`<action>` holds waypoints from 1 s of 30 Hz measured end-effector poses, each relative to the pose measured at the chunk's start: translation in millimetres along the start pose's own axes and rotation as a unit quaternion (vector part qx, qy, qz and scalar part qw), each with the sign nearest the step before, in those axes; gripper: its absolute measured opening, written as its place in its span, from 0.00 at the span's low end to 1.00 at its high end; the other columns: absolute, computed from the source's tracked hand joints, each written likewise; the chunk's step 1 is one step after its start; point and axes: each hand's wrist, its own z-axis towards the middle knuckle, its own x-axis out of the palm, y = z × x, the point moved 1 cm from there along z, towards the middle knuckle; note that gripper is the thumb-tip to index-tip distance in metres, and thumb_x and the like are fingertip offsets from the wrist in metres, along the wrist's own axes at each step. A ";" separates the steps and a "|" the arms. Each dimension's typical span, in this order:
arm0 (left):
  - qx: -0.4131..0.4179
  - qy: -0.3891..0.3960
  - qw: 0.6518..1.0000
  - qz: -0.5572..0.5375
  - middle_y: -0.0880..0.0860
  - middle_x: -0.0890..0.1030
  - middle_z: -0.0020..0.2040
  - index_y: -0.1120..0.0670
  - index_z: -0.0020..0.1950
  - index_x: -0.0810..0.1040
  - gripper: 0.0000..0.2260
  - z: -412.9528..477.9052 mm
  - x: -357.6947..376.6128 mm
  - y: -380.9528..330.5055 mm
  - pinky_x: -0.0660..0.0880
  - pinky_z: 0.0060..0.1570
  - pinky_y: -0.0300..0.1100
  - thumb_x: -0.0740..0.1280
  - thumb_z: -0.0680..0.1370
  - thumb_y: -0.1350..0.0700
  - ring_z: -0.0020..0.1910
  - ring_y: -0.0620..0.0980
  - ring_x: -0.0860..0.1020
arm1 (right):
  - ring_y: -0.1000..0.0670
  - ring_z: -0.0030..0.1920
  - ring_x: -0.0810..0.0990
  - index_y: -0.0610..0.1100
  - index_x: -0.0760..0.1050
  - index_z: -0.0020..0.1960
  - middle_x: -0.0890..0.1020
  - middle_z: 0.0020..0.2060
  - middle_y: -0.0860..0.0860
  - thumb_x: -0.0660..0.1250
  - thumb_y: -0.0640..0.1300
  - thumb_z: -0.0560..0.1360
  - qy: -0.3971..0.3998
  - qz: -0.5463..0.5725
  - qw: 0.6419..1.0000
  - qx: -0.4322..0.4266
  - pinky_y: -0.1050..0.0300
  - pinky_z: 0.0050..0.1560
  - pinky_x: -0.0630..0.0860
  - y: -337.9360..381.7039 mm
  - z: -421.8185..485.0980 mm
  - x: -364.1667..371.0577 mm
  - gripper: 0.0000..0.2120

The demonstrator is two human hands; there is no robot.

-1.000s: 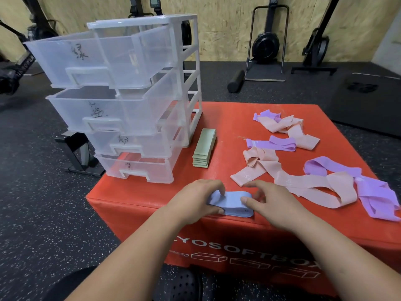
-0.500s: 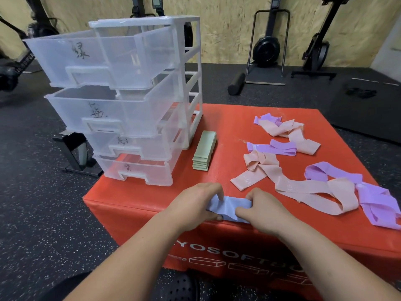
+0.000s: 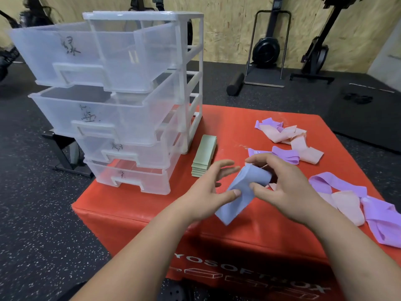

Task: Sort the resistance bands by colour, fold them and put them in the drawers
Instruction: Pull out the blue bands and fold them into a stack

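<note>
The fingers [image 3: 264,158] of the right hand [image 3: 290,187] curl round the top of a pale blue elastic resistance band [image 3: 244,190], held just above the red padded surface [image 3: 134,213]. The left hand [image 3: 206,192] sets only its thumb on the fold, its other fingers straight and spread.

A stack of folded green bands [image 3: 204,157] waits beside the clear plastic drawer unit [image 3: 130,88], whose four open drawers look empty. Pink bands [image 3: 345,205] and purple bands [image 3: 338,185] lie loose and tangled, so most of the work remains, I'd judge.
</note>
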 end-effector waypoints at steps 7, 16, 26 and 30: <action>-0.031 -0.051 0.996 -0.064 0.48 0.86 0.57 0.47 0.71 0.76 0.21 45.0 9.9 1.7 0.77 0.68 0.50 0.75 0.79 0.54 0.60 0.44 0.83 | 0.49 0.51 0.85 0.52 0.77 0.66 0.84 0.54 0.46 0.69 0.31 0.78 -0.059 0.199 0.971 0.116 0.55 0.50 0.83 -25.4 45.1 -1.5 0.22; -0.116 -0.205 0.971 0.030 0.47 0.80 0.58 0.46 0.79 0.65 0.26 95.8 12.1 22.9 0.75 0.59 0.43 0.67 0.82 0.57 0.55 0.45 0.80 | 0.45 0.54 0.87 0.47 0.75 0.70 0.86 0.56 0.43 0.68 0.36 0.80 -0.010 0.279 0.931 0.235 0.51 0.48 0.85 -84.9 150.5 27.4 0.19; -0.127 -0.182 0.965 0.142 0.48 0.71 0.76 0.48 0.81 0.66 0.25 134.2 33.3 36.5 0.67 0.72 0.40 0.64 0.83 0.60 0.74 0.48 0.72 | 0.48 0.52 0.87 0.45 0.75 0.70 0.85 0.56 0.46 0.69 0.35 0.81 0.028 0.215 0.950 0.224 0.56 0.47 0.83 -151.8 212.0 39.8 0.19; -0.138 -0.158 0.955 0.209 0.52 0.73 0.71 0.51 0.78 0.70 0.23 140.0 38.0 44.2 0.70 0.67 0.44 0.63 0.82 0.61 0.69 0.53 0.74 | 0.53 0.52 0.83 0.52 0.77 0.68 0.84 0.56 0.53 0.73 0.41 0.78 0.034 0.042 0.989 0.139 0.57 0.53 0.78 -168.3 213.9 46.9 0.20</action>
